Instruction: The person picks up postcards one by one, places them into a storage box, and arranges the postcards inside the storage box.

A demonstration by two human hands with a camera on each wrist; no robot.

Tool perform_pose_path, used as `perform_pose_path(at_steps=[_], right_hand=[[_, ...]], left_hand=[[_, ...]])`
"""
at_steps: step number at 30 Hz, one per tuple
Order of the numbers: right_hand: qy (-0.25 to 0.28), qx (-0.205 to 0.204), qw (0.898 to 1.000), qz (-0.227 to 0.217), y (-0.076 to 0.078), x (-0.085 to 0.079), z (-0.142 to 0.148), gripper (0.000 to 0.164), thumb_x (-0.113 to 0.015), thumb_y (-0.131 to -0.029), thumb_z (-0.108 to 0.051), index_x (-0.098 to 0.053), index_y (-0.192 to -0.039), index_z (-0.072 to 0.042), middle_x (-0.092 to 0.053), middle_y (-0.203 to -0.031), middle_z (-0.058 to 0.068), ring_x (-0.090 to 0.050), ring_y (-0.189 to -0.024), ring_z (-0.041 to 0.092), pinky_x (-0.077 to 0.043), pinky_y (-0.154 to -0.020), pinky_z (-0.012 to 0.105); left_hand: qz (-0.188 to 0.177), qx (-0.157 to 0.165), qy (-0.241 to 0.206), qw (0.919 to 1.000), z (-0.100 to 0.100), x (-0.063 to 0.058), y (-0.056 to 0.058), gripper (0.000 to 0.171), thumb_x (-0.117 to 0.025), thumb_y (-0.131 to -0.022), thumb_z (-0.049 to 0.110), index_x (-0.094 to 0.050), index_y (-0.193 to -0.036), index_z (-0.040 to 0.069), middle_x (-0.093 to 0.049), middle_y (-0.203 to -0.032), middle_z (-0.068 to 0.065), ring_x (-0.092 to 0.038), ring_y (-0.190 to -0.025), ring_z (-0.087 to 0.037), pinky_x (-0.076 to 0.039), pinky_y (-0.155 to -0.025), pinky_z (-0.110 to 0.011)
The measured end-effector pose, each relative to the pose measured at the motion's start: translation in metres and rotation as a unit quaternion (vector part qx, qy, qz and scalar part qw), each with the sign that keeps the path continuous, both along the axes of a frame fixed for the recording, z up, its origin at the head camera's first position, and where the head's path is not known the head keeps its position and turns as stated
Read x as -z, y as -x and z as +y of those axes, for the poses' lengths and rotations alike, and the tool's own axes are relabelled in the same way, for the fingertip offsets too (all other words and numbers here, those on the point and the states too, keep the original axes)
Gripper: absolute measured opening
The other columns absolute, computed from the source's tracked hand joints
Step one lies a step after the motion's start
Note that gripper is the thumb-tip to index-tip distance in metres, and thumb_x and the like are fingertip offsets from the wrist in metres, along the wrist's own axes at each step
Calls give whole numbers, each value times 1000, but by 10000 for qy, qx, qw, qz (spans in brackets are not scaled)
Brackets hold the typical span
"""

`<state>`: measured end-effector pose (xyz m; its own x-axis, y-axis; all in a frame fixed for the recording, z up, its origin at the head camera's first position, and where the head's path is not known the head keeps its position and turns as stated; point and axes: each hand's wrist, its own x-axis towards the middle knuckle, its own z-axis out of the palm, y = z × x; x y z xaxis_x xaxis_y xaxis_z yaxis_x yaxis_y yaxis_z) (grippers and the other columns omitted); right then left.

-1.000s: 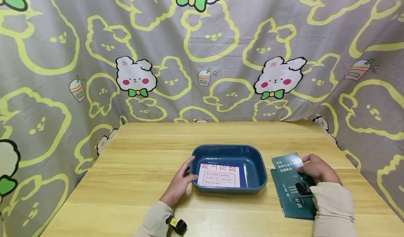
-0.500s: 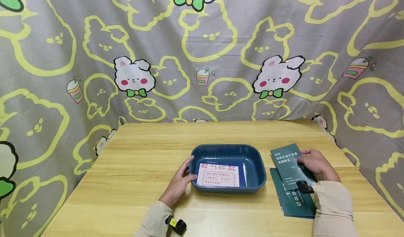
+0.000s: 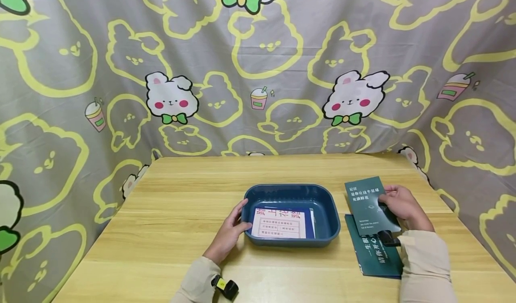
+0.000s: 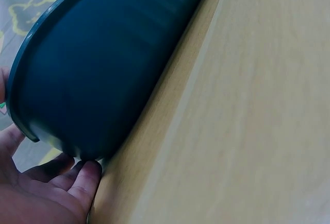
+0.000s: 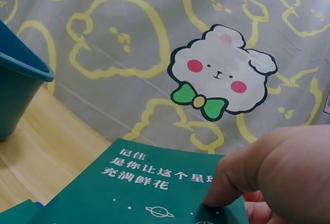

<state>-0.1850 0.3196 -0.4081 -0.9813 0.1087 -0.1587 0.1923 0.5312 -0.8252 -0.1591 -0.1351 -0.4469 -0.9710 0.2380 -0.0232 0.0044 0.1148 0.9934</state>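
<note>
A dark blue plastic basin (image 3: 322,240) sits on the table, with my left hand (image 3: 227,233) gripping its left end. In the left wrist view, the fingers of that hand press low on the basin's outer wall (image 4: 98,74). Inside the basin lies a white card (image 3: 278,227) with red characters, on top of a blue one. To the right, my right hand (image 3: 405,206) pinches a green card (image 3: 363,209) with white print between thumb and fingers. Beneath it on the table are more green cards (image 3: 375,260), partly hidden by the held card and the wrist.
A grey cloth (image 3: 225,132) printed with yellow outlines and white rabbits hangs behind and beside the wooden table (image 3: 181,191). Each wrist wears a small black camera (image 3: 230,289) on a strap.
My right hand has lifted the green card off the ones below and shifted it slightly away from me, uncovering more of their print. My left hand and the basin stay put.
</note>
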Motion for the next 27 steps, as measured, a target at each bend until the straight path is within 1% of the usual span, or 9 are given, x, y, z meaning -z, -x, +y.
perform_pose_path(at_steps=[5, 8, 12, 17, 20, 24, 27], right_hand=[[-80, 187, 9997, 136, 1, -1, -4, 46, -47, -92, -10, -32, -125, 18, -58, -105, 30, -56, -82, 24, -50, -60, 26], [-81, 232, 9995, 198, 1, -2, -7, 47, -47, -93, -11, -32, -126, 17, -56, -110, 33, -56, -85, 26, -50, -61, 26], [28, 280, 9991, 303, 1, -6, -11, 47, -47, -93, -12, -31, -128, 16, -55, -112, 31, -55, -85, 24, -50, -61, 23], [145, 355, 9975, 589, 3, -10, -15, 44, -49, -93, -10, -33, -126, 14, -57, -107, 22, -53, -81, 15, -49, -61, 20], [194, 408, 9963, 730, 4, -11, -18, 42, -51, -92, -8, -35, -124, 13, -57, -102, 18, -52, -77, 11, -49, -60, 20], [207, 473, 9956, 785, 4, -12, -21, 43, -51, -92, -7, -34, -126, 13, -56, -104, 19, -52, -78, 12, -49, -60, 19], [245, 491, 9958, 733, 3, -16, -24, 45, -50, -94, -8, -31, -129, 13, -54, -109, 21, -53, -82, 17, -49, -61, 17]], left_hand=[[22, 2, 3, 10000, 0, 0, 0, 64, -53, -90, 4, -31, -147, 23, -19, -154, -25, -23, -137, -44, -24, -110, -61], [21, 2, 15, 10000, 0, 0, 0, 64, -53, -90, 4, -31, -147, 23, -19, -154, -24, -23, -137, -44, -24, -110, -61], [22, 1, 13, 10000, 0, 0, 0, 64, -53, -90, 5, -31, -147, 23, -19, -154, -24, -22, -137, -44, -23, -110, -61], [31, -27, 1, 10000, -1, 1, 1, 64, -53, -90, 4, -31, -147, 23, -19, -154, -25, -22, -137, -44, -24, -110, -61], [24, -32, 6, 10000, -1, 0, 1, 64, -53, -90, 4, -31, -147, 23, -19, -154, -25, -22, -137, -45, -24, -110, -61], [6, -18, 22, 10000, -1, 0, 0, 64, -53, -90, 4, -31, -147, 23, -18, -155, -25, -21, -138, -45, -23, -110, -61], [2, -4, 26, 10000, -1, 0, 0, 64, -53, -90, 5, -31, -147, 23, -18, -155, -24, -21, -138, -45, -23, -110, -61]])
